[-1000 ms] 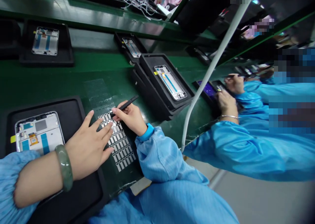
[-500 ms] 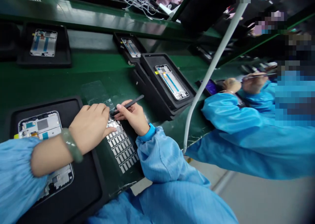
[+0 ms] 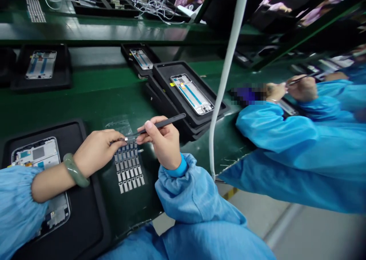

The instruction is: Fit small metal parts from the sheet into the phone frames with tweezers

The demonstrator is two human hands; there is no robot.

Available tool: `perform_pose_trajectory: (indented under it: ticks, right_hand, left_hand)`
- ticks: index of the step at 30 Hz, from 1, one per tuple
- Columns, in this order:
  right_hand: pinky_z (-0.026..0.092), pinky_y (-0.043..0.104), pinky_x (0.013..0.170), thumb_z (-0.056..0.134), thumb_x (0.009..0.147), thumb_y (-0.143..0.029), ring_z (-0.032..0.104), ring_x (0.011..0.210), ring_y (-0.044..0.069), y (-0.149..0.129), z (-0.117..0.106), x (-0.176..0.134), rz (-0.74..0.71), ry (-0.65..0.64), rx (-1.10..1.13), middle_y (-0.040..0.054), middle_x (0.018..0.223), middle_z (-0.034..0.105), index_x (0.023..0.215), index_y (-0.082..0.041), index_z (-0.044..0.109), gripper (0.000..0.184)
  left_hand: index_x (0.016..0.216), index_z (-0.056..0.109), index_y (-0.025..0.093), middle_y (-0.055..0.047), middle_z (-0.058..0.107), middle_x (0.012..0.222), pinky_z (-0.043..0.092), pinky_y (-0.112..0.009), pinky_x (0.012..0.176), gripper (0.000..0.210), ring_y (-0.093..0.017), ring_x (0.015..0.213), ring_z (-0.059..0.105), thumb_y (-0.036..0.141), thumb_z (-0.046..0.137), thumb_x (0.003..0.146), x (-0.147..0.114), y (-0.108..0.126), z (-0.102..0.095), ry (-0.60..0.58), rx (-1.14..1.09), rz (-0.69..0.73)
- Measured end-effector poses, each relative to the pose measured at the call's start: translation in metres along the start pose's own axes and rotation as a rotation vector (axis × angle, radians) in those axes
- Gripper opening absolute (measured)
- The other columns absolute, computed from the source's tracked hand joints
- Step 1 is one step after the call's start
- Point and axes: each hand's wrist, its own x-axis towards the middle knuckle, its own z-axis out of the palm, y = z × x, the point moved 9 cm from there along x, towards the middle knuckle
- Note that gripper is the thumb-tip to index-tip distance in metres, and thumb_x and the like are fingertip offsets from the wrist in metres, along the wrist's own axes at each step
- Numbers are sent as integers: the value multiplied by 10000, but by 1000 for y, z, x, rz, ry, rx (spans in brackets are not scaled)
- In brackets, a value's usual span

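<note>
Currently, the right hand [image 3: 167, 147] is gripping black tweezers [image 3: 170, 121], which are pointing toward a small silvery piece [image 3: 126, 138] beside the left hand [image 3: 98, 145]; whether the left grip is holding it, I cannot tell. Metal pieces [image 3: 130, 164] are lying in rows on the green desk [image 3: 140, 201].

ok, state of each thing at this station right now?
right hand: closed on dark tweezers
tweezers: slanted, tip near the left hand; open or shut unclear
left hand: fingers drawn together; grip unclear
sheet of silver tabs: on the bench; lower rows filled, top partly hidden
near tray: holds a phone frame, partly hidden by the left sleeve
stacked trays: top one holds another phone frame
</note>
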Motion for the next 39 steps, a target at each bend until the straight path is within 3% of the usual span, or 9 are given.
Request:
perform_pose_trajectory:
  ticks: [5,10,18,22,28,32,36,39]
  right_hand:
    - [524,161,400,750,734,-406,617,424,85,-2,2,-2,9,-5,-64,-49,578,640,768,-181,547,305]
    - [545,174,437,755,719,-414,626,449,90,-1,5,-4,22,6,-166,-58,553,613,821,-173,586,311]
    - [559,172,465,769,703,-344,649,473,91,7,7,0,122,2,-63,-49,605,667,1032,-158,624,404]
    - [530,144,431,758,700,-311,623,448,68,18,4,3,245,3,110,-38,620,688,1053,-169,636,400]
    - [511,109,443,725,718,-267,598,457,42,16,-3,12,261,68,239,-49,631,689,1035,-193,650,333]
    - [521,118,464,733,719,-281,613,483,48,10,-1,16,190,69,200,-51,647,688,1053,-199,638,356]
    - [527,124,484,746,711,-292,633,513,55,9,3,21,140,57,171,-41,681,703,1092,-199,612,415]
    - [511,106,486,731,719,-276,618,507,39,1,5,29,175,47,190,-48,670,694,1088,-194,615,396]
  left_hand:
    - [790,711,228,23,698,736,458,-230,577,208,-120,651,634,327,546,871,-2,4,-11,100,-83,39]
    - [809,701,215,17,665,699,445,-249,593,199,-129,653,606,286,529,880,-5,12,-13,163,-80,118]
    - [839,649,194,-19,668,793,452,-338,736,192,-170,760,590,218,469,903,-8,20,-9,232,5,222]
    - [905,642,198,-31,656,825,396,-452,975,246,-191,854,586,124,408,887,-7,25,-8,239,47,224]
    - [1167,547,195,-50,658,1015,298,-531,1109,338,-196,1000,599,100,418,870,-3,19,-10,242,16,183]
    - [1256,481,167,-91,616,1146,391,-481,1072,378,-196,1009,614,192,510,879,-6,9,-22,298,-75,125]
    - [1401,323,202,-141,422,1432,498,-384,977,564,-216,1171,565,239,529,878,-7,3,-29,336,-196,58]
    - [1473,188,271,-128,263,1552,504,-353,968,666,-211,1220,550,171,473,880,-1,-3,-20,273,-288,-6]
